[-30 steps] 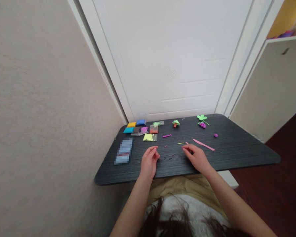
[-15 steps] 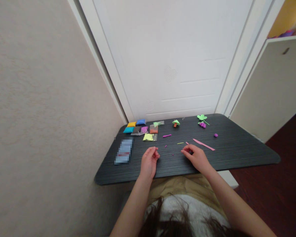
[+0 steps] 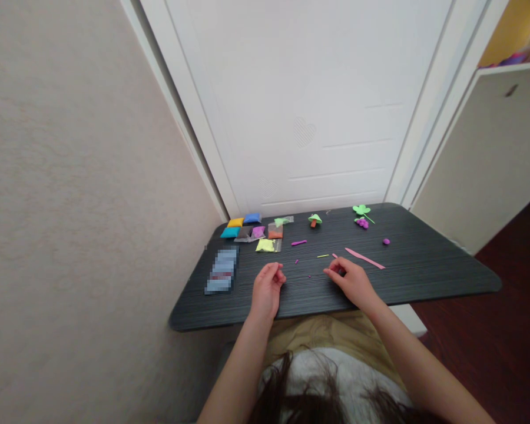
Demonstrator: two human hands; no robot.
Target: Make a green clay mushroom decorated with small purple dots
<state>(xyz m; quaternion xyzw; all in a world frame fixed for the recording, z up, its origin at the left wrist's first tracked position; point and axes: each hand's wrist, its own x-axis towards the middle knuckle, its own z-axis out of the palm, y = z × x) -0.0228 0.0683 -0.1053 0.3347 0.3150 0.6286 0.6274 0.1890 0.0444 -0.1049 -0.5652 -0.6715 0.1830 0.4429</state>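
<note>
My left hand (image 3: pixel 268 288) rests near the table's front edge, its fingers curled and pressed together; anything inside them is hidden. To the right, my right hand (image 3: pixel 350 279) has thumb and forefinger pinched, and what may be between them is too small to make out. Tiny purple clay bits (image 3: pixel 297 261) lie between the hands. Beyond them are a purple clay strip (image 3: pixel 299 242) and a thin yellow-green clay strand (image 3: pixel 322 256). A pink modelling knife (image 3: pixel 365 259) lies just past my right hand, with the end of another small pink piece (image 3: pixel 334 255) beside my fingers.
Several bags of coloured clay, among them a yellow-green one (image 3: pixel 265 245), lie at the back left. A pixelated phone-like object (image 3: pixel 222 270) is at the left. Farther back stand a clay mushroom (image 3: pixel 315 220), a clover shape (image 3: pixel 361 209), a purple grape cluster (image 3: pixel 362 223) and a purple ball (image 3: pixel 386 241).
Almost nothing differs. Both hands keep their place, and my right hand has shifted only very slightly. The clay pieces and the knife lie as before.
</note>
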